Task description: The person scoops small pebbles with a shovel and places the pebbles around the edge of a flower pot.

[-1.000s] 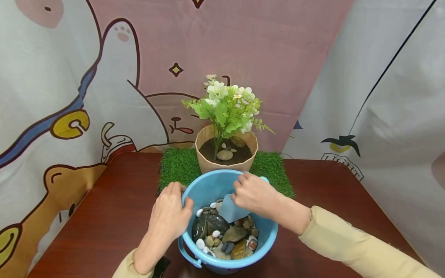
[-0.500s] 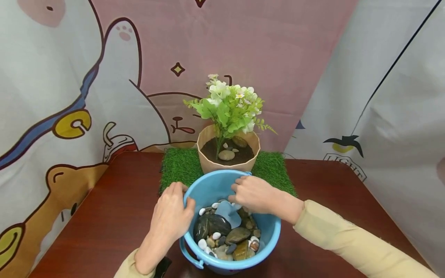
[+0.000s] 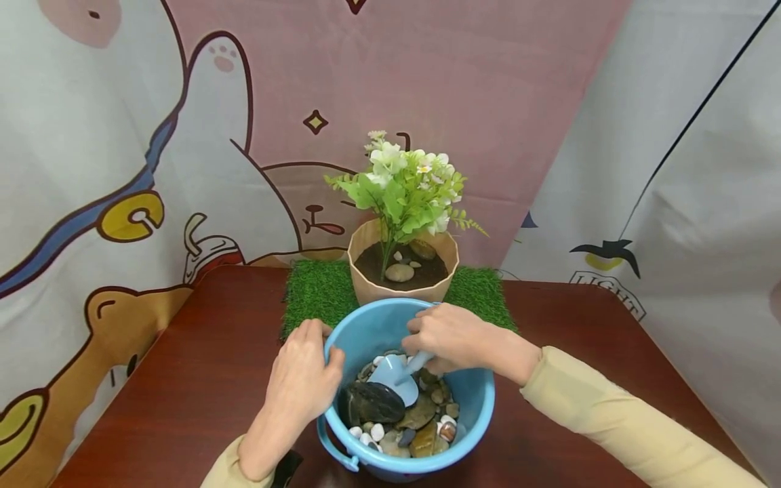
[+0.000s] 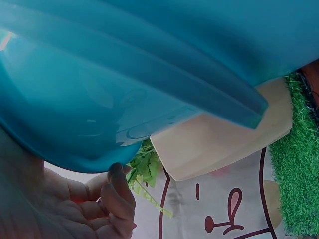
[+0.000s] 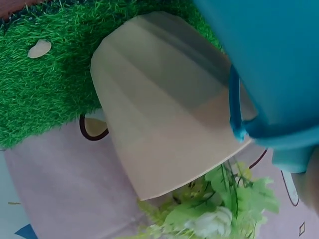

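In the head view my left hand grips the left rim of a blue bucket, thumb inside and fingers outside. The left wrist view shows those fingers curled at the edge of the blue bucket. My right hand reaches over the far right rim and holds a light blue toy shovel by its handle. The blade lies slanted on the stones in the bucket, right against a large black stone. Around it are brown stones, small white pebbles and grey ones.
Behind the bucket, a beige pot stands on a green grass mat. It holds soil, several stones and a white-flowered plant. A pale pebble lies on the mat. The brown table ends at a printed cloth.
The shovel has moved left and tipped, so its blade faces up and its handle shows below my right hand. The black stone has shifted among the stones. My left hand stays on the rim.
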`<state>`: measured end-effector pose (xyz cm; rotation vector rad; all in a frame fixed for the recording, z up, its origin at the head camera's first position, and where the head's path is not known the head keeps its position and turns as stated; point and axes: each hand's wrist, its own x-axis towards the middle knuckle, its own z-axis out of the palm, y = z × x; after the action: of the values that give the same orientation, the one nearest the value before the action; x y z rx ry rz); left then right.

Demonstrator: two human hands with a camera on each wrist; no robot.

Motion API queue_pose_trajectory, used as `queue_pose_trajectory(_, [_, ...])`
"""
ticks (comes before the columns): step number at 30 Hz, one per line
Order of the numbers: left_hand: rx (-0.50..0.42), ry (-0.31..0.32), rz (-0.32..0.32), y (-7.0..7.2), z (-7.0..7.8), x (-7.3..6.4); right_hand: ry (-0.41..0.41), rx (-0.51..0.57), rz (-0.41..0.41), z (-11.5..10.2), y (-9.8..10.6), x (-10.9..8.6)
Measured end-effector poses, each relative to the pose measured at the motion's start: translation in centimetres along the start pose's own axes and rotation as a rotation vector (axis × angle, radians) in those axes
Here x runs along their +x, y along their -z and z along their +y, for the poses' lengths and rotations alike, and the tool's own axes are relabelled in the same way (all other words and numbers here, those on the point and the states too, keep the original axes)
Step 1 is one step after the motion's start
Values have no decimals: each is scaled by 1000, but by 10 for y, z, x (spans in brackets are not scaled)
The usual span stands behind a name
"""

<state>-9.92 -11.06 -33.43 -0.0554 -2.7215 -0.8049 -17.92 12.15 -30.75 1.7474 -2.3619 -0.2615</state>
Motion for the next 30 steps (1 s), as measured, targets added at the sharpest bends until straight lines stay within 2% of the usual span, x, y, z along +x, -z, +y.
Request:
queue_pose_trajectory(6, [1, -2, 1, 0, -1, 0, -1, 147, 34, 6, 4, -4])
queue_pose_trajectory(13, [-1, 0, -1, 0, 0, 0, -44, 287, 75, 11, 9, -10])
queue_pose_trajectory(24, [7, 2, -4, 0, 1, 0, -145, 285, 75, 20, 19, -27])
queue_pose_trajectory(30, [7, 1, -6, 0, 1, 1, -195, 267, 111, 28, 24, -37])
